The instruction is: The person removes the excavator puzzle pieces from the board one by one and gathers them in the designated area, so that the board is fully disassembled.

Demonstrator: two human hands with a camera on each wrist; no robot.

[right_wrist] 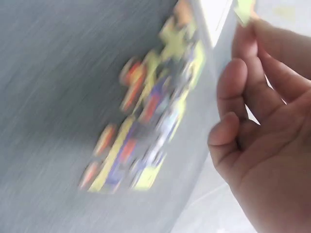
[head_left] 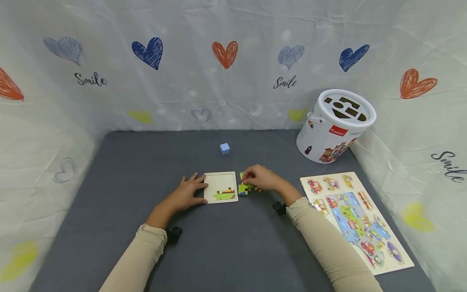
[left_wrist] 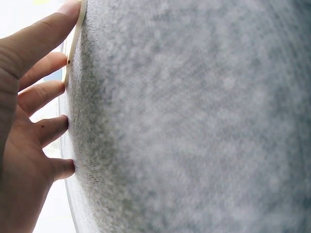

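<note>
A small square wooden puzzle tray [head_left: 219, 181] lies flat on the table, with joined green puzzle pieces [head_left: 224, 196] in its lower right part. My left hand [head_left: 185, 194] is at the tray's left edge, fingers spread; its thumb and some fingertips touch the edge, others the table. To the tray's right, my right hand [head_left: 263, 178] pinches a light green puzzle piece [right_wrist: 244, 10] between thumb and forefinger. Beneath that hand lie loose colourful puzzle pieces [head_left: 243, 189], partly hidden in the head view and blurred in the right wrist view.
A blue cube [head_left: 224, 149] sits behind the tray. At the back right stands a white bucket [head_left: 310, 140] with a shape-hole lid. A large picture puzzle board [head_left: 395, 265] lies at the right, partly under the right sleeve. A patterned white curtain [head_left: 175, 89] surrounds the grey table [head_left: 233, 251].
</note>
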